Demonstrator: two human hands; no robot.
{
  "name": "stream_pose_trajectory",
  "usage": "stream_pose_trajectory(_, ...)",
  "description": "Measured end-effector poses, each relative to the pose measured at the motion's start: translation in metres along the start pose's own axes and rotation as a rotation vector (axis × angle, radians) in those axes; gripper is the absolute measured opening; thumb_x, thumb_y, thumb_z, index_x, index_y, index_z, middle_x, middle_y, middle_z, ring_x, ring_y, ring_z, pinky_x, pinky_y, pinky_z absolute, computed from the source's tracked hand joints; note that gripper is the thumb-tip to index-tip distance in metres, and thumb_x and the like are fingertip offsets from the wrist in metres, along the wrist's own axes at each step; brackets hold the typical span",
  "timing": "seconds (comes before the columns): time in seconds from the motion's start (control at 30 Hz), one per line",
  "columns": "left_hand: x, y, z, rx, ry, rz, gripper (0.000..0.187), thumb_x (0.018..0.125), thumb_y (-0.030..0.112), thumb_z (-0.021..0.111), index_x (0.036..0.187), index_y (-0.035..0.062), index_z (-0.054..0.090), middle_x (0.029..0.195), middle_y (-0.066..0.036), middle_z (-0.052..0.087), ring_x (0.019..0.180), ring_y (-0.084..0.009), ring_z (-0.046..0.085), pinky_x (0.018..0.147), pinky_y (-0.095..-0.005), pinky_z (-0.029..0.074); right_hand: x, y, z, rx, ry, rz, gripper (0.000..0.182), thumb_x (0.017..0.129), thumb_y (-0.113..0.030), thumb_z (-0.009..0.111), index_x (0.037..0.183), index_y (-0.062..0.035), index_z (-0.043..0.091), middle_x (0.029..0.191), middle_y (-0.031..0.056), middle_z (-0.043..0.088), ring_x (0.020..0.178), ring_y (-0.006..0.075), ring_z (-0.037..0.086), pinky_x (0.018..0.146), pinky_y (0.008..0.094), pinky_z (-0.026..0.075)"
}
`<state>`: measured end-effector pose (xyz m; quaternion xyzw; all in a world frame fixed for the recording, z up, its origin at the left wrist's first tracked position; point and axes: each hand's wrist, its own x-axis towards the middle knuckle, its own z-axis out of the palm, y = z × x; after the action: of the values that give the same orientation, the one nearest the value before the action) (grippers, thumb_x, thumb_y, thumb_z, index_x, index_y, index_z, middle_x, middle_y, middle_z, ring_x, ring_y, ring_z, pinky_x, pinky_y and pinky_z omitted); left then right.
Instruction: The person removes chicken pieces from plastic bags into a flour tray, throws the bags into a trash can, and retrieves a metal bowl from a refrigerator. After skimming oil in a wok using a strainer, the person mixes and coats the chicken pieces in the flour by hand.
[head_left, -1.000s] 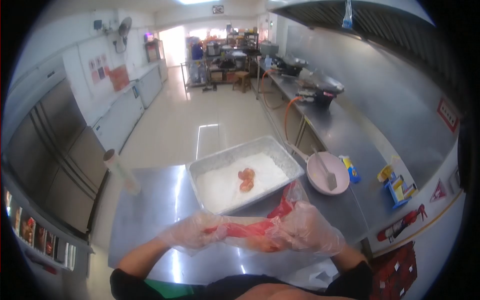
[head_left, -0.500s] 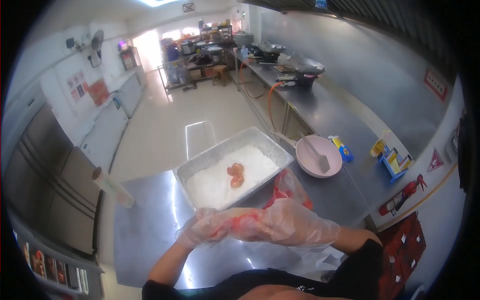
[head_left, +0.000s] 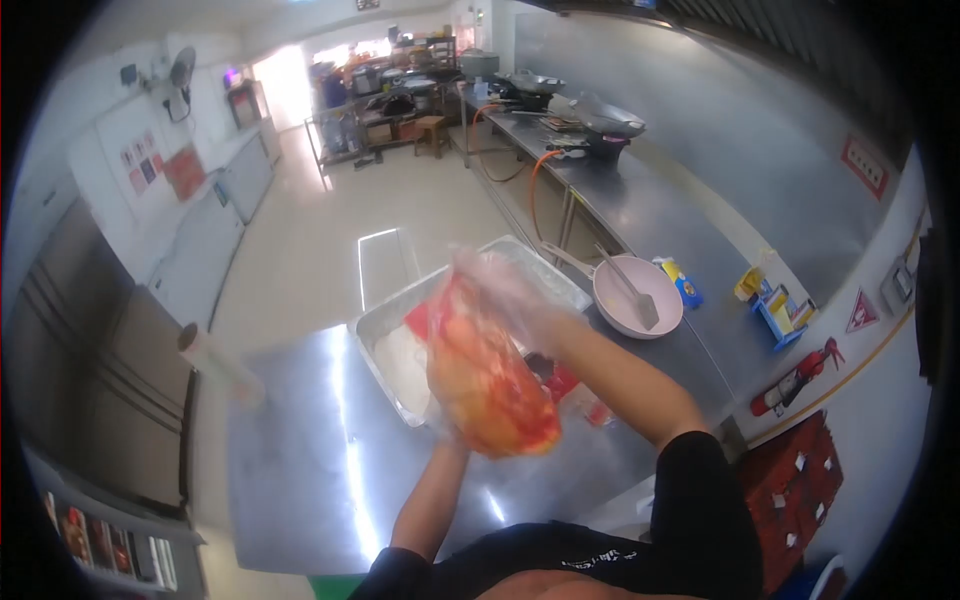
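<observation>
Both my hands, in clear plastic gloves, hold a clear bag of red-orange food (head_left: 490, 385) up in the air, tilted over the metal tray (head_left: 375, 325). My right hand (head_left: 500, 285) grips the bag's upper end. From below, my left hand (head_left: 450, 438) supports the bag's lower end and is mostly hidden behind it. White powder (head_left: 400, 355) fills the tray, which sits on the steel table (head_left: 300, 450). The bag blocks most of the tray's inside.
A pink pan with a spatula (head_left: 637, 297) stands right of the tray. A red plastic bag (head_left: 563, 380) lies on the table behind my arm. A roll of wrap (head_left: 213, 362) stands at the table's left edge. Steel counter with woks (head_left: 600, 125) runs along the right wall.
The bag was held low and flat in front of me with both hands. It has been lifted and swung upright over the tray, right hand on top, hiding the pieces lying in the powder.
</observation>
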<state>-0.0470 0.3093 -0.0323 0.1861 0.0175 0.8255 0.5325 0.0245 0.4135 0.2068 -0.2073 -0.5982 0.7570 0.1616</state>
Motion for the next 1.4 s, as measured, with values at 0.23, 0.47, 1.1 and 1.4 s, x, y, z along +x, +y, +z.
stream_pose_trajectory(0.23,0.01,-0.013,-0.02,-0.155,-0.056,-0.043,0.055,0.097,0.053,0.044,0.128,0.008,0.05,0.122,-0.011,0.056,0.111,-0.0273,0.057,0.097,-0.043,0.047,0.119,0.073,-0.072,-0.768,0.021,-0.17,0.047,0.096,-0.047,0.051,0.11,-0.0034,0.061,0.095,0.0014,0.061,0.084,0.0106,0.054,0.074,0.0264,0.044)
stream_pose_trajectory(0.47,0.052,-0.022,-0.034,-0.288,-0.047,0.073,0.052,0.099,0.049,0.04,0.131,0.0079,0.047,0.124,-0.011,0.055,0.114,-0.028,0.056,0.101,-0.0439,0.046,0.069,0.051,0.009,-1.17,-0.231,-0.057,0.064,0.093,-0.04,0.062,0.138,0.001,0.042,0.118,0.0089,0.061,0.106,0.0143,0.058,0.094,0.0277,0.045)
stream_pose_trajectory(1.1,0.119,0.005,-0.006,-0.444,0.372,0.021,0.039,0.096,0.043,0.049,0.101,0.0067,0.061,0.095,-0.009,0.064,0.085,-0.023,0.063,0.075,-0.0362,0.054,0.089,0.111,-0.056,-0.748,-0.061,0.011,0.079,0.079,-0.015,0.072,0.143,0.0076,0.031,0.128,0.0227,0.053,0.117,0.0233,0.054,0.097,0.0306,0.044)
stream_pose_trajectory(1.4,0.129,0.01,0.012,-0.34,0.28,0.076,0.038,0.099,0.04,0.045,0.111,0.0069,0.058,0.107,-0.01,0.064,0.096,-0.0228,0.064,0.085,-0.0375,0.054,0.077,0.09,-0.044,-1.133,0.141,-0.3,0.038,0.089,0.003,0.058,0.127,0.0026,0.054,0.125,0.0117,0.058,0.112,0.0177,0.057,0.096,0.0302,0.046)
